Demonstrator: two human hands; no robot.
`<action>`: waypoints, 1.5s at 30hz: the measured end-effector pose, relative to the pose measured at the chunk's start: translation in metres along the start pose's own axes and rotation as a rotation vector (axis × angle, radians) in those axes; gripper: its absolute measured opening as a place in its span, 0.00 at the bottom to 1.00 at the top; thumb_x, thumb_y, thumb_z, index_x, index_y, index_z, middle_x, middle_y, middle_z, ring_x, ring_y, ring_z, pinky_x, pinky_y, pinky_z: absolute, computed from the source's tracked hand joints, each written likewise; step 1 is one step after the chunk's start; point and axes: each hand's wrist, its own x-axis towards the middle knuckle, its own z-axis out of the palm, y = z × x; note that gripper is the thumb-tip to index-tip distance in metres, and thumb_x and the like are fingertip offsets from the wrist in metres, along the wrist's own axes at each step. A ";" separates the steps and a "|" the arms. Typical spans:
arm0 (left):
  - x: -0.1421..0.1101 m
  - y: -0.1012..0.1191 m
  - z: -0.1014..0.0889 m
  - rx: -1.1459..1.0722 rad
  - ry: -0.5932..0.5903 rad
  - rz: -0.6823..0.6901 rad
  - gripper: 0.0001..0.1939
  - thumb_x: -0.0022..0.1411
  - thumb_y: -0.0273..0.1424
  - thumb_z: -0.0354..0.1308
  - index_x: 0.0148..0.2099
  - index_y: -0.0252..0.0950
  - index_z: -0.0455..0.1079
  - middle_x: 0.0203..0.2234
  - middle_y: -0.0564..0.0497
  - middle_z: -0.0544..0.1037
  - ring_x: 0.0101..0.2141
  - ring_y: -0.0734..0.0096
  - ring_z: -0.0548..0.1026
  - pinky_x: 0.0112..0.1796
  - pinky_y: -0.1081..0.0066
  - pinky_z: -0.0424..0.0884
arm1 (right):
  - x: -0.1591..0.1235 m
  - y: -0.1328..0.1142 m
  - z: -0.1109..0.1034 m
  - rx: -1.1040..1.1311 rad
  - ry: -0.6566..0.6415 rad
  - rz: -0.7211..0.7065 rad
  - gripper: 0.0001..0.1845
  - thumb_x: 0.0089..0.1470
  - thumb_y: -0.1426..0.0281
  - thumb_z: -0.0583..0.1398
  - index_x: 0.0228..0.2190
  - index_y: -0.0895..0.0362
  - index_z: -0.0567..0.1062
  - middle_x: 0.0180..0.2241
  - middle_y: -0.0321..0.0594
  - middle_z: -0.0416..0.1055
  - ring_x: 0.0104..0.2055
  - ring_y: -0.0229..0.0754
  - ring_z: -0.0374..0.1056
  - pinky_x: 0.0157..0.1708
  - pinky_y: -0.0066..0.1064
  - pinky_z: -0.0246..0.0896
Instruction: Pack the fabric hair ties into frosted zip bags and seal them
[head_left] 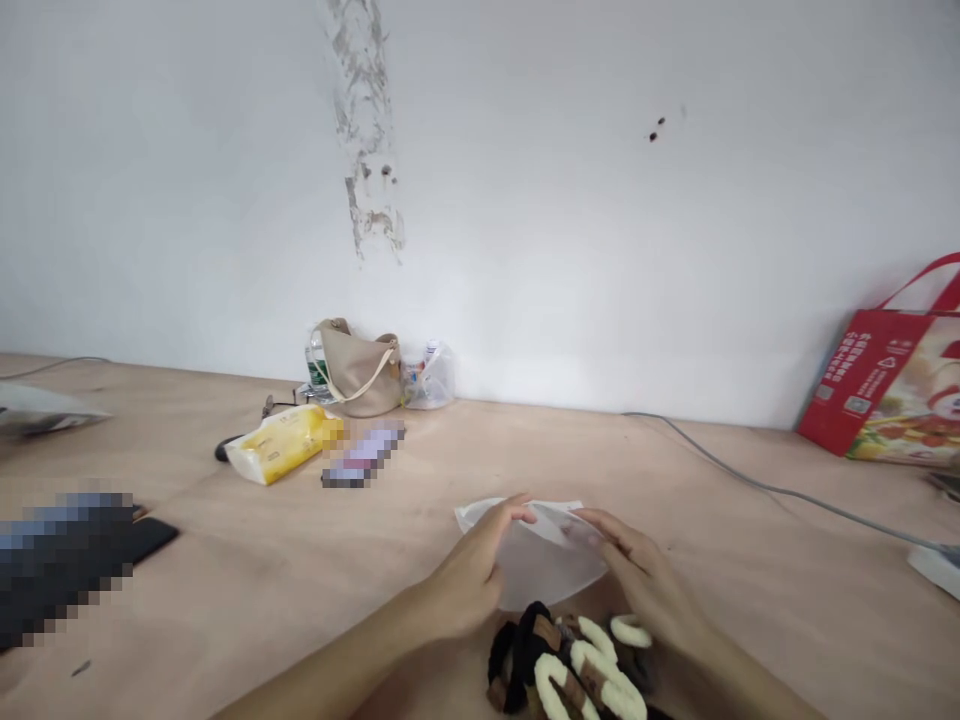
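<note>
A translucent frosted plastic bag [551, 565] is held between my two hands, its mouth spread slightly and facing away from me. My left hand [474, 575] grips the left side, with thumb and fingers curled at the upper rim. On the other side, my right hand [649, 570] has its fingers bent over the bag's right edge; part of them is hidden. Just below the bag, near the bottom of the view, lies a pile of fuzzy loops that look like hair ties [611, 685], black and cream with brown bands. Neither hand visibly touches the pile.
A yellow tissue pack [281, 445] and a blurred phone [365, 455] lie left of centre. Against the wall stand a beige handbag [367, 375] and a small plastic bag [431, 378]. A red shopping bag [847, 385] is at right, near a grey cable [739, 480].
</note>
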 end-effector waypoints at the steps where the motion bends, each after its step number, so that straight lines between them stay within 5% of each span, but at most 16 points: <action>1: 0.001 -0.002 0.001 -0.082 -0.014 -0.044 0.38 0.38 0.12 0.42 0.52 0.39 0.63 0.62 0.50 0.59 0.62 0.64 0.55 0.60 0.55 0.48 | 0.001 0.001 0.001 0.027 -0.016 0.015 0.15 0.51 0.61 0.59 0.40 0.50 0.78 0.45 0.37 0.75 0.50 0.51 0.66 0.50 0.36 0.56; 7: 0.017 -0.026 0.008 -0.610 0.033 -0.262 0.33 0.34 0.14 0.45 0.45 0.39 0.66 0.54 0.52 0.70 0.52 0.62 0.67 0.43 0.69 0.67 | 0.008 0.002 0.004 0.203 -0.069 0.132 0.17 0.43 0.57 0.64 0.35 0.52 0.77 0.35 0.36 0.77 0.36 0.49 0.71 0.37 0.34 0.62; 14: 0.028 -0.043 0.011 -0.710 0.076 -0.352 0.36 0.30 0.17 0.45 0.47 0.35 0.67 0.38 0.50 0.77 0.32 0.70 0.74 0.25 0.78 0.60 | 0.015 0.010 -0.001 0.302 -0.004 0.257 0.18 0.40 0.59 0.66 0.34 0.54 0.75 0.31 0.36 0.77 0.33 0.45 0.71 0.33 0.32 0.62; 23: 0.028 -0.039 0.013 -0.738 0.125 -0.383 0.38 0.30 0.16 0.46 0.49 0.35 0.69 0.41 0.51 0.77 0.41 0.66 0.72 0.31 0.76 0.63 | 0.017 0.012 0.000 0.283 -0.016 0.252 0.18 0.38 0.59 0.67 0.32 0.55 0.76 0.27 0.35 0.76 0.31 0.44 0.69 0.33 0.32 0.61; 45: 0.031 -0.030 0.007 -0.845 0.148 -0.471 0.36 0.31 0.17 0.48 0.48 0.29 0.71 0.36 0.46 0.79 0.33 0.67 0.75 0.31 0.75 0.65 | 0.020 0.018 -0.002 0.194 -0.011 0.218 0.19 0.40 0.56 0.65 0.32 0.55 0.76 0.28 0.35 0.75 0.32 0.44 0.69 0.33 0.31 0.59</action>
